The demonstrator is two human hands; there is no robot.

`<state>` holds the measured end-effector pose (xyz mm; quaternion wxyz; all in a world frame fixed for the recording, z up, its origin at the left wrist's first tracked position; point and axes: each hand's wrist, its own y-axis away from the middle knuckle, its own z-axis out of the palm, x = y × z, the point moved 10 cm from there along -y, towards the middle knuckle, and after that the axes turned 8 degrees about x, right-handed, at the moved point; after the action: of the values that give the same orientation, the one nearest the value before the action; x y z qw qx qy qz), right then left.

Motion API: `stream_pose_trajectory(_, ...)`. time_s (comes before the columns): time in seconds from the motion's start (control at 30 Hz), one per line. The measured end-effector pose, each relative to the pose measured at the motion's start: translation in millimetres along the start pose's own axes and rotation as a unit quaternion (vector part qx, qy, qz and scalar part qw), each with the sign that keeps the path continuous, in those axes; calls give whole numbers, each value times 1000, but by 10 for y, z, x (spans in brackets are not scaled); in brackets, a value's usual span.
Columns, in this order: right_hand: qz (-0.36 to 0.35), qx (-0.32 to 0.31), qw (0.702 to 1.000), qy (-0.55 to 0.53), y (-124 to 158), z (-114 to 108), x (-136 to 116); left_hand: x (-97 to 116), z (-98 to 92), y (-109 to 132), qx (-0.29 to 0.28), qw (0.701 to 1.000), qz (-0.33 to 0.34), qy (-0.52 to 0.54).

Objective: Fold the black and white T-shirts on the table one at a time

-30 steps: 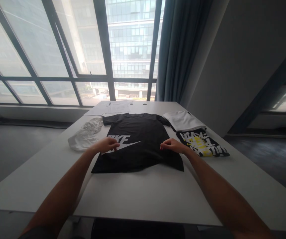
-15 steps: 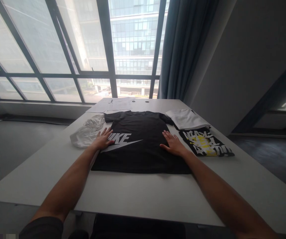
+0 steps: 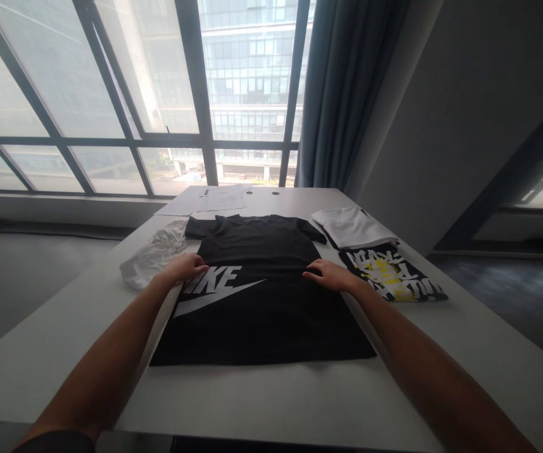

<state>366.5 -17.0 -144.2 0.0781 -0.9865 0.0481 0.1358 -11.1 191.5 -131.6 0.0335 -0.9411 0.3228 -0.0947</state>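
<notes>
A black T-shirt (image 3: 271, 314) with white lettering and a white swoosh lies spread on the table, its collar toward the window and its hem toward me. At its left side edge, my left hand (image 3: 187, 267) is closed with curled fingers on the cloth beside the lettering. My right hand (image 3: 330, 275) pinches the right side edge at about the same height, thumb and fingers on the fabric. Both fists partly hide the cloth they hold.
Left of the shirt is a crumpled white cloth (image 3: 153, 255). On the right, a folded white garment (image 3: 353, 228) rests next to a folded black garment (image 3: 394, 274) with white and yellow print. Paper sheets (image 3: 214, 200) lie at the far end of the white table (image 3: 469, 327).
My flat, spread hands have closed on the shirt's two side edges. The shirt's hem now lies nearer to me, and the lettering shows more fully.
</notes>
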Motion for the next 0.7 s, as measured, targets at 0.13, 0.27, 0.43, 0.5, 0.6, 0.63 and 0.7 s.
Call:
stream_pose_trajectory(0.13, 25, 96, 995, 13, -402, -205, 163, -158, -101, -449, 88, 995, -45, -20)
stream_pose_trajectory(0.27, 71, 133, 988, 33, -854, -229, 508, -638, -160, -878, 141, 974, -173, -23)
stream_pose_trajectory(0.43, 145, 156, 977, 32, -1285, -153, 981, -1176, -144, -1133, 152, 934, -319, 51)
stream_pose_trajectory(0.5, 177, 179, 967, 36, -1374, -110, 1120, -1310, -102, -1178, 154, 917, -358, 89)
stream_pose_trajectory(0.6, 207, 209, 955, 44, -1422, -25, 1244, -1439, -45, -1258, 164, 901, -381, 130)
stream_pose_trajectory(0.63, 212, 213, 953, 44, -1422, 6, 1270, -1465, -36, -1290, 170, 899, -380, 138)
stream_pose_trajectory(0.7, 216, 218, 951, 40, -1407, 47, 1312, -1493, -40, -1353, 181, 897, -375, 148)
